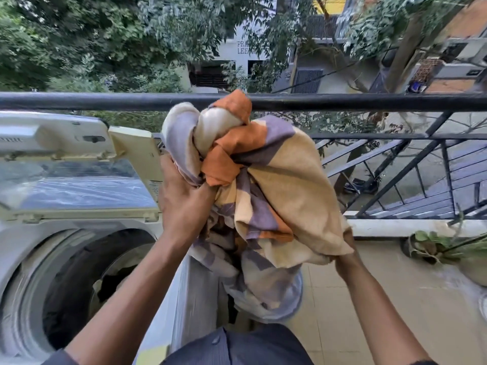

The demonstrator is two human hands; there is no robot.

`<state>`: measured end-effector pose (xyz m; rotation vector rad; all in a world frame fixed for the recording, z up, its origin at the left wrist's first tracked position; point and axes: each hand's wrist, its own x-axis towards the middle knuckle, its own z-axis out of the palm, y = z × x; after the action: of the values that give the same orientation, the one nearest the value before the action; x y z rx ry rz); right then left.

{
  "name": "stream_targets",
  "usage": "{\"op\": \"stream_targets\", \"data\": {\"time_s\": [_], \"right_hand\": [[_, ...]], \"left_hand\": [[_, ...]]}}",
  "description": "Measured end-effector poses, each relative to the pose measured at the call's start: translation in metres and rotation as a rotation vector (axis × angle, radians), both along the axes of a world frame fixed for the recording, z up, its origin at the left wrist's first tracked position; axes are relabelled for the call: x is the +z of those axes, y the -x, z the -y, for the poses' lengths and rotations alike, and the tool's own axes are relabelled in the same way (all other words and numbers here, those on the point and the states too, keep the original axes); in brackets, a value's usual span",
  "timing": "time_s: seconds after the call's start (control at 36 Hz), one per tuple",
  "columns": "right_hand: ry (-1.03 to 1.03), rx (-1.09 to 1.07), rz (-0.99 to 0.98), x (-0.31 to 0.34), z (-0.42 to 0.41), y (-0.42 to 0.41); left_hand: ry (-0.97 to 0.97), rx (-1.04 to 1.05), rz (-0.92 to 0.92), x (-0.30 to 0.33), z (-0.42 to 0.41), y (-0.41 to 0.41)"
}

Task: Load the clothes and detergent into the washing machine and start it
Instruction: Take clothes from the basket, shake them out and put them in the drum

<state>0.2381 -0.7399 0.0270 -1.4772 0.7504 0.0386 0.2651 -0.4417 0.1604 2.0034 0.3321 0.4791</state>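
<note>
While my left hand [181, 196] and right hand [345, 256] clutched the bunched patterned sheet [263, 180], its tail hung beside the washing machine [79, 248]. I judged it might snag the rim or miss the drum [87, 280].

The pale building wall [238, 47] behind the trees bears partly leaf-covered letters "PRA" above "LEE".

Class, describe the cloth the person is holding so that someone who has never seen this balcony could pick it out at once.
Find the open top-loading washing machine at the left, in front of the black balcony railing. Just to its right, the left hand and the right hand grip a bunched cloth in mid-air. It alone is patterned: orange, purple and cream patches.
</note>
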Motion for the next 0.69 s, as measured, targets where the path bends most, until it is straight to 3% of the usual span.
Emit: {"op": "stream_targets", "data": {"time_s": [0.08,0.25,0.42,0.5,0.61,0.69], "right_hand": [[0.003,-0.103,0.086,0.046,0.031,-0.008],[-0.235,0.062,0.499,0.142,0.028,0.002],[-0.502,0.424,0.409,0.167,-0.031,0.009],[-0.402,0.539,0.394,0.180,-0.069,0.016],[0.176,0.735,0.446,0.203,-0.118,-0.003],[0.393,0.807,0.426,0.187,-0.118,-0.011]], "left_hand": [[-0.036,0.002,-0.016,-0.007,-0.002,0.003],[-0.051,-0.017,-0.100,-0.016,0.000,0.002],[0.090,-0.197,-0.081,-0.017,-0.005,-0.001],[0.165,-0.432,-0.140,-0.014,-0.009,-0.001],[0.345,-0.722,-0.213,-0.004,-0.018,0.005],[0.322,-0.850,-0.143,0.008,-0.011,0.006]]}}
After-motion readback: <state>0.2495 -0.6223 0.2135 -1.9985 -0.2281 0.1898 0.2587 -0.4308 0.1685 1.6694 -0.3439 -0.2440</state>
